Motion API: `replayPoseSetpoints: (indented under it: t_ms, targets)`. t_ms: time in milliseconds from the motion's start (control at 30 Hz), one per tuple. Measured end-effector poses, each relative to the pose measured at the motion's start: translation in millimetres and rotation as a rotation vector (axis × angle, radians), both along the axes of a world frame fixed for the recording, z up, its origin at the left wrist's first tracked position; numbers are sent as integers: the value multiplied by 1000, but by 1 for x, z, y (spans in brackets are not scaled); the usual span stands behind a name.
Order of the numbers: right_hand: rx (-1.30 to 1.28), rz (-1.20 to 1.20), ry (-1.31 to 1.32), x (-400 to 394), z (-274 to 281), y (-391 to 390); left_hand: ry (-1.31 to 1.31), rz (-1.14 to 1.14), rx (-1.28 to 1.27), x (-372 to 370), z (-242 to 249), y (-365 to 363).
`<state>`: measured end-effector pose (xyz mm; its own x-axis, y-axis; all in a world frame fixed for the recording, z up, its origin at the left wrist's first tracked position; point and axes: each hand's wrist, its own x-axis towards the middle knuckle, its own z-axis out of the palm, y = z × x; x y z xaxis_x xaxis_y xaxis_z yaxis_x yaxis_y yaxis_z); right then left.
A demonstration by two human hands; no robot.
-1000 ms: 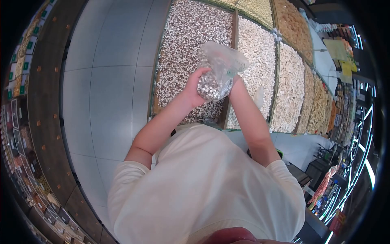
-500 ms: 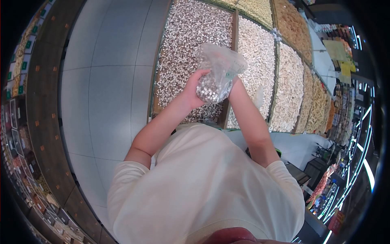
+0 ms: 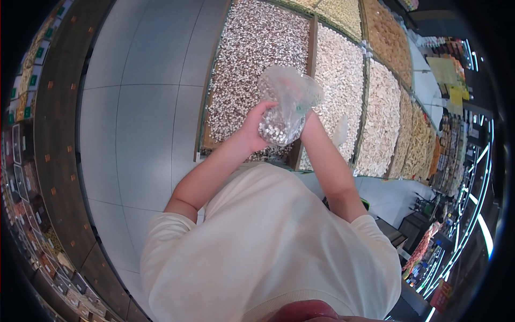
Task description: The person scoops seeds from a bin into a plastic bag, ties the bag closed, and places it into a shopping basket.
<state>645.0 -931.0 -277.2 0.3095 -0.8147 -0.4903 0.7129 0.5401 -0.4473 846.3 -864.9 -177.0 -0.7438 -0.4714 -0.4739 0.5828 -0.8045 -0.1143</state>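
Observation:
A clear plastic bag [image 3: 289, 102] with faint green print is held up over a bin of small white and brown pieces [image 3: 252, 48]. Similar white and brown pieces [image 3: 276, 131] fill its bottom. My left hand [image 3: 254, 127] is closed around the bag's left side, thumb near the middle. On the other side my right hand [image 3: 308, 126] grips the bag, its fingers mostly hidden behind the plastic. The upper part of the bag is loose and crumpled.
A wooden divider [image 3: 312, 48] separates this bin from one of pale chips [image 3: 338, 64], where a whitish translucent object [image 3: 340, 130] lies. More bins of dried goods [image 3: 383, 118] continue to the right. Grey tiled floor [image 3: 145, 118] and a dark wooden shelf edge [image 3: 61, 123] are on the left.
Both hands and the bag have come slightly down in the view, toward my body. The grip on the bag looks the same.

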Motion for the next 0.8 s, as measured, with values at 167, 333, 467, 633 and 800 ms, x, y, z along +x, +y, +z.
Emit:
replayPoseSetpoints:
  t_ms: [167, 333, 467, 633, 800]
  targets:
    - [20, -27, 79, -4, 0, 17, 31, -27, 10, -3, -1, 9]
    - [62, -126, 21, 0, 0, 25, 22, -71, 8, -4, -3, 15]
    - [9, -63, 51, -3, 2, 33, -2, -67, 28, -5, -4, 19]
    - [75, -31, 76, -1, 15, 44, 17, -82, 31, -6, -7, 25]
    - [2, -50, 277, 18, 55, 46, 18, -77, 33, -5, -10, 29]
